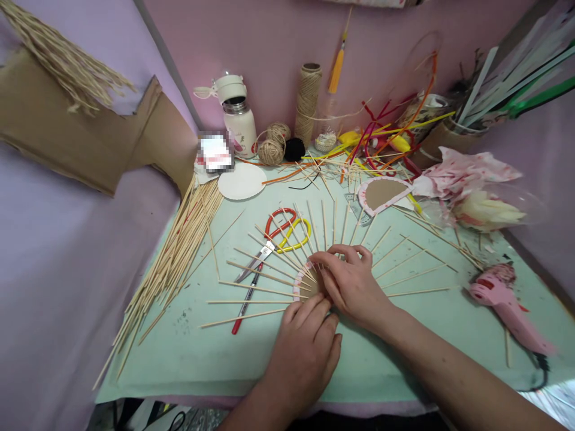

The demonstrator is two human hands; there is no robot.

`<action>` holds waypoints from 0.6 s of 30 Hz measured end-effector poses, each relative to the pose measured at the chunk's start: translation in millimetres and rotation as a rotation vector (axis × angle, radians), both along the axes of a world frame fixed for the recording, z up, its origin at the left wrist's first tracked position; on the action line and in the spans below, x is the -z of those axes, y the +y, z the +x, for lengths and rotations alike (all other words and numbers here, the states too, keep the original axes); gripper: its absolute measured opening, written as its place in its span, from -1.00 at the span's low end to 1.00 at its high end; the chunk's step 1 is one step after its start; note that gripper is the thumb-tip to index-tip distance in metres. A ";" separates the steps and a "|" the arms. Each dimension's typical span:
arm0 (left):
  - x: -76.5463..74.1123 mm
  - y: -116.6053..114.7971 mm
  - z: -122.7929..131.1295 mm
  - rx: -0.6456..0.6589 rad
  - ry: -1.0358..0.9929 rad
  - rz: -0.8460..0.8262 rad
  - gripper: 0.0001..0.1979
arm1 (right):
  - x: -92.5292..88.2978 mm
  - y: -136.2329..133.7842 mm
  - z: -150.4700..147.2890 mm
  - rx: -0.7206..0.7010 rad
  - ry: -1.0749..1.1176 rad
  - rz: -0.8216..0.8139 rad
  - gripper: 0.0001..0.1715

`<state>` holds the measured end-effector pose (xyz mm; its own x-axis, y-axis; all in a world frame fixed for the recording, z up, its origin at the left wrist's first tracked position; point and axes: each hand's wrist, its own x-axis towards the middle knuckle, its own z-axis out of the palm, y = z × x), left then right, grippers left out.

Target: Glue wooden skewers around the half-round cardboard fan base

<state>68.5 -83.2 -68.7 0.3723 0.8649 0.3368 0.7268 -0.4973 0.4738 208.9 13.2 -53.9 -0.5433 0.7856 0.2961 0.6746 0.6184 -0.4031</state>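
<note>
A small cardboard half-disc [309,286] with a pink-and-white fabric border lies flat near the table's front, partly under my hands. Thin wooden sticks [269,278] fan out from it to the left, back and right. My left hand [308,341] has its fingers bent together over the half-disc's front left edge. Across its middle and right side arches my right hand [353,284], thumb and fingers curled down onto it among the stick ends. My fingers hide most of the piece. Behind the left sticks lie scissors [268,246] with red and yellow handles, beside a red-capped pen [247,302].
A long bundle of sticks [168,263] lies left. A pink glue gun [507,308] rests at the right. Another cardboard half-disc [386,194], a white oval [242,181], twine balls [272,151], a twine spool [309,102] and a cream bottle [239,123] stand or lie behind.
</note>
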 end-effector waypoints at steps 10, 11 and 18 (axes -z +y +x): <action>-3.6 2.0 0.7 -0.002 -0.004 0.007 -0.75 | 1.0 0.2 -1.1 0.003 -0.016 0.053 -0.74; -3.6 2.0 0.6 -0.002 -0.005 0.011 -0.75 | 0.8 0.1 -1.2 0.004 -0.014 0.054 -0.74; -2.3 2.1 0.4 -0.001 -0.008 0.016 -0.77 | 1.1 -1.4 -1.2 0.003 0.019 0.062 -0.74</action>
<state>68.9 -81.1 -66.4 0.3687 0.8596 0.3538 0.7234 -0.5043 0.4715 207.7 11.7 -55.0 -0.5348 0.7671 0.3543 0.6693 0.6406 -0.3765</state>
